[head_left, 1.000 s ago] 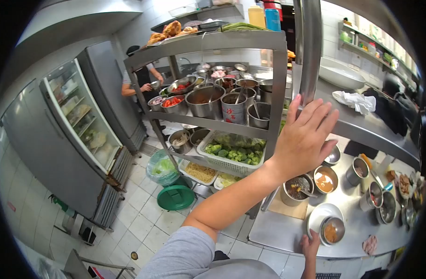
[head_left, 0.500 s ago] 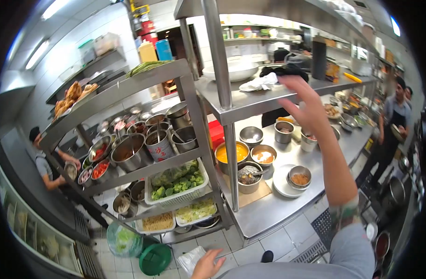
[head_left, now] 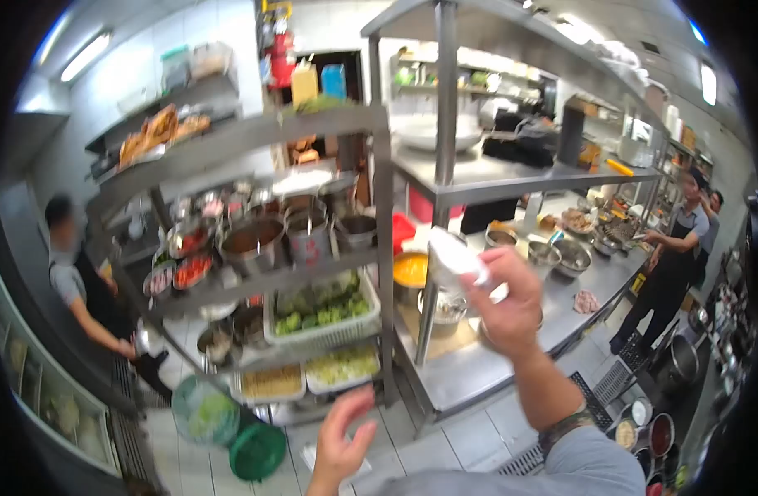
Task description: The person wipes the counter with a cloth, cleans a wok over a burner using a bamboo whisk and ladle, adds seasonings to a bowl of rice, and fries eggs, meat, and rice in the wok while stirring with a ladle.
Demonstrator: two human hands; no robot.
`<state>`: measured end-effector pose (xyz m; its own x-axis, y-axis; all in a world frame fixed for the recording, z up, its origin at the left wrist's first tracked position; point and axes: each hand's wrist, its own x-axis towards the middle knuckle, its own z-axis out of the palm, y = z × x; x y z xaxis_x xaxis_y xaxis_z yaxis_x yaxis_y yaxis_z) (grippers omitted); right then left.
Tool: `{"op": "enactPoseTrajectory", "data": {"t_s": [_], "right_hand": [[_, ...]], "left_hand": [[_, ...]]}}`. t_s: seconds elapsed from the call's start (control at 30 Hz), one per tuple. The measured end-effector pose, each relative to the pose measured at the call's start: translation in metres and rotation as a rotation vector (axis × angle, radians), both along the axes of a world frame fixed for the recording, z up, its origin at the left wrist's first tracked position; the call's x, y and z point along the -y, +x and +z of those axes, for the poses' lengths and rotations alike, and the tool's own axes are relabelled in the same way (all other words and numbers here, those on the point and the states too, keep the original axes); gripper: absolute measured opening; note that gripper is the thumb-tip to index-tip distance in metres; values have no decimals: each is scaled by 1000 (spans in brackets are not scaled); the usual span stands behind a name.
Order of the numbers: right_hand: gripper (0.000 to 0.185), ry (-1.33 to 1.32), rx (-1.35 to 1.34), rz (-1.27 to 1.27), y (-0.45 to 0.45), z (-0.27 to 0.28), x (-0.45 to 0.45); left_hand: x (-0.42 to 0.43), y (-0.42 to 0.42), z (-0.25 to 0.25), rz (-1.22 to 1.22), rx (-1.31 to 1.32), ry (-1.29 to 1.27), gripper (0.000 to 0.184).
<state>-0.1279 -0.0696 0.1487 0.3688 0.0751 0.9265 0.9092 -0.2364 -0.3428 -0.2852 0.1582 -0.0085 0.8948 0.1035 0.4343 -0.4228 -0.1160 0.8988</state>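
Observation:
My right hand [head_left: 509,304] is raised in front of the steel counter, its fingers closed round a white cloth [head_left: 456,255]. The cloth is blurred and hides part of the metal pots behind it. Low in the view, my left hand [head_left: 344,440] holds nothing, with thumb and fingers apart over the tiled floor. A steel post [head_left: 447,107] of the counter's upper shelf rises just behind the cloth.
A steel rack [head_left: 387,190] on the left holds pots, a broccoli basket [head_left: 325,337] and noodles. Below it are a bagged bin [head_left: 203,411] and a green lid [head_left: 257,451]. One person [head_left: 73,281] stands left; two stand at the right.
The white cloth has left the upper shelf and is in my right hand, which has come down and left. My left hand has risen slightly. The view has shifted.

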Motion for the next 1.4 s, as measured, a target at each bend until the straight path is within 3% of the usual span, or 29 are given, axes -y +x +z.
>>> {"op": "enactPoseTrajectory", "data": {"t_s": [0.07,0.13,0.17,0.27,0.37,0.47,0.53,0.63,0.67,0.77,0.87,0.93,1.07,1.17,1.2,1.3,1.4], "right_hand": [[9,-17,-254,149,-25,-39,-26],[10,52,-724,426,-37,-73,-28],[14,144,-905,604,-37,-86,-24],[18,294,-1033,813,-32,-127,2],[20,477,-1246,790,-38,-142,35],[20,642,-1243,718,-31,-157,69],[17,751,-1300,609,-27,-151,82],[16,437,-1153,421,-10,-187,89],[25,203,-1015,147,-16,-194,93],[36,-4,-454,-202,-37,-181,99],[46,-181,-612,111,-67,-167,98],[52,-295,-789,356,-74,-175,88],[36,-152,-1317,1169,-88,-173,64],[35,-318,-1374,1272,-92,-165,36],[33,-246,-1182,1113,-100,-173,13],[32,-451,-852,648,-124,-163,-34],[34,-308,-1300,1100,-150,-199,-75]], "left_hand": [[32,17,35,-21,128,-25,71],[57,35,39,-6,152,15,84],[69,42,33,-16,151,-69,84],[105,45,13,61,51,-185,75],[135,42,-6,97,-112,-230,57],[150,50,-15,119,-270,-457,33],[156,50,-16,85,-292,-711,28],[169,43,-26,65,-296,-823,26],[172,39,-30,80,-304,-826,26],[175,31,-27,221,-306,-731,25],[165,17,-31,279,-335,-672,24],[161,6,-29,141,-308,-768,24],[131,-21,-13,43,-324,-845,23],[99,-57,-5,151,-264,-708,20],[88,-71,-4,215,-237,-606,21],[66,-109,1,397,-210,-461,22],[52,-136,-3,444,-207,-492,22]]}}
